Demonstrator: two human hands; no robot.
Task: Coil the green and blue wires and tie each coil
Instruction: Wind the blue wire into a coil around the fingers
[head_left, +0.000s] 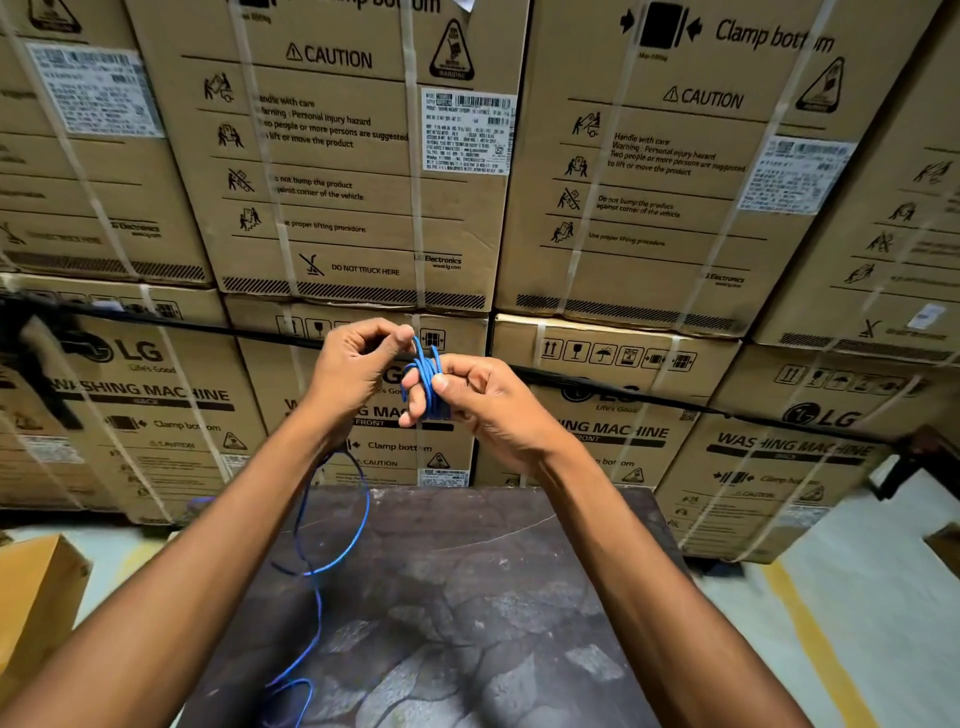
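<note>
A blue wire (427, 379) is wound in several turns around the fingers of my right hand (478, 405), whose thumb presses on the coil. Just left of it, my left hand (358, 369) pinches the wire's running strand between thumb and fingers. Both hands are raised above the table. The loose rest of the blue wire (332, 551) hangs from under my left wrist and loops down onto the dark table (467, 597), trailing off the bottom edge of the view. No green wire is in sight.
Stacked cardboard washing-machine boxes (343, 171) form a wall right behind the table. A black strap (613, 387) runs across them at hand height. A smaller cardboard box (36, 597) stands on the floor at the lower left.
</note>
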